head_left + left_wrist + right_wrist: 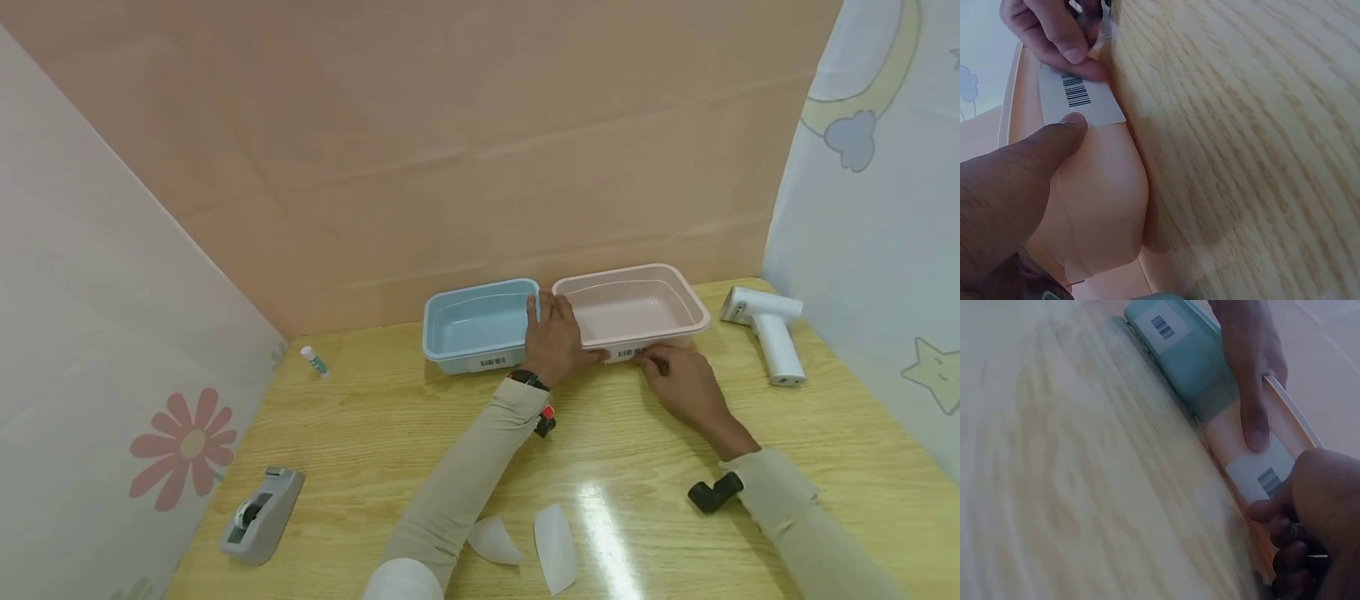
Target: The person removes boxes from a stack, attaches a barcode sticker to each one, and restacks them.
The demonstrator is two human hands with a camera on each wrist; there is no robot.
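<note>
A pink plastic bin (633, 307) stands beside a smaller blue bin (480, 321), which has a barcode label (1162, 326) on its front. Another white barcode label (1094, 114) lies on the pink bin's front wall. My left hand (553, 342) rests at the pink bin's left end, fingers extended near the rim between the bins. Its straight thumb (1254, 425) presses the label's left part. At the label's right end is my right hand (686, 387), fingers curled and fingertips pinching its edge. Part of that label is hidden behind the right fingers.
On the right stands a white pistol-shaped device (768, 333). A tape dispenser (262, 517) sits front left, and a glue stick (315, 362) lies at the back left. Two pale paper pieces (555, 550) lie near the front. Walls border the table at back and sides.
</note>
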